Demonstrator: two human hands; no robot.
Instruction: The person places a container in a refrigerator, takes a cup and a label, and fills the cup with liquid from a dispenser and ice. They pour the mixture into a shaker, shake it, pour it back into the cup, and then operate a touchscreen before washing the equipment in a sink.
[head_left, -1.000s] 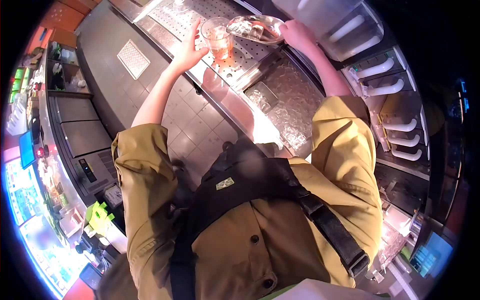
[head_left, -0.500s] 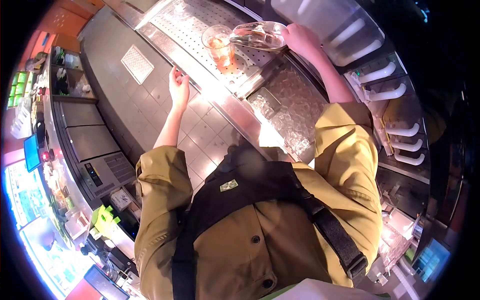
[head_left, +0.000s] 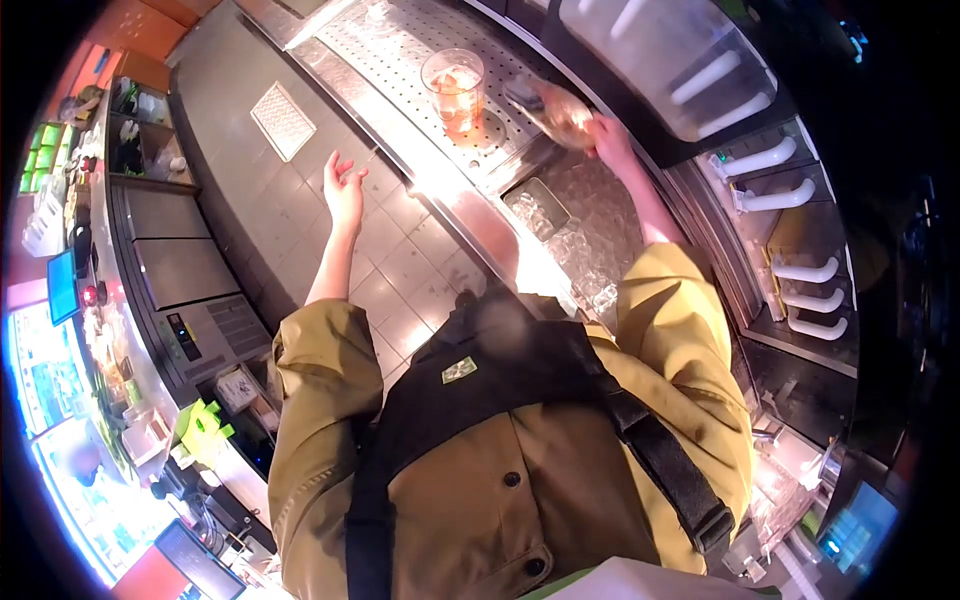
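Note:
My right hand (head_left: 610, 142) grips the handle of a clear ice scoop (head_left: 552, 108), which is tilted and a little blurred over the far end of the ice bin (head_left: 605, 215). Left of the scoop, a clear cup (head_left: 455, 95) with ice and an orange-brown drink stands upright on the perforated metal drain tray (head_left: 395, 50). In the bin lies loose ice, with a small clear container (head_left: 538, 208) of ice at its left corner. My left hand (head_left: 345, 190) hangs over the floor beside the counter edge, fingers apart and holding nothing.
White curved tap handles (head_left: 765, 155) line the right side. Clear bins with white handles (head_left: 670, 60) stand at the upper right. Across the tiled floor (head_left: 390, 240), a back counter holds cabinets (head_left: 185, 270), screens (head_left: 62, 285) and green packs (head_left: 40, 155).
The scoop has swung away from the cup's rim, turning and moving lower over the ice bin. My left hand has shifted slightly left and down, its fingers spreading.

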